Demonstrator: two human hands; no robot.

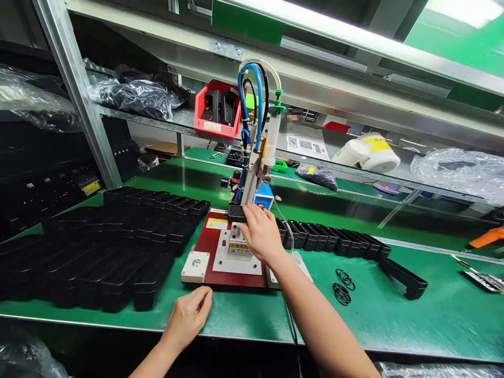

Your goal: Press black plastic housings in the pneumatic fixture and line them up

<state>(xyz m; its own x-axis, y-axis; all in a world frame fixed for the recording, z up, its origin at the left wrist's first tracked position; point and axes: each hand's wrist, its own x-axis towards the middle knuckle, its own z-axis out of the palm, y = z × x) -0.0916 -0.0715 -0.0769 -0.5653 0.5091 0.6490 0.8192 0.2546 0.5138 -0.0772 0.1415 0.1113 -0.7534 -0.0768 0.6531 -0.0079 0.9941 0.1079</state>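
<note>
A dispensing machine (pixel 252 181) with a green-capped syringe (pixel 272 139) stands on a dark red base (pixel 205 241). My right hand (pixel 262 231) reaches to its fixture (pixel 239 248), fingers over the right end of a black plastic part (pixel 235 212) and thumb below them. The part lies under the machine's head; its right end is hidden by my fingers. Near the table's front edge, my left hand (pixel 189 314) rests curled just before the white button box (pixel 196 265). Its fingers are closed, and whatever they may hold is hidden.
Rows of black plastic housings (pixel 114 252) fill the table's left. More black housings (pixel 334 239) line up behind my right arm, with one housing (pixel 405 278) lying apart. Black rubber rings (pixel 342 294) lie in front. A shelf above bears a red bin (pixel 216 128) and white tubs (pixel 352 153).
</note>
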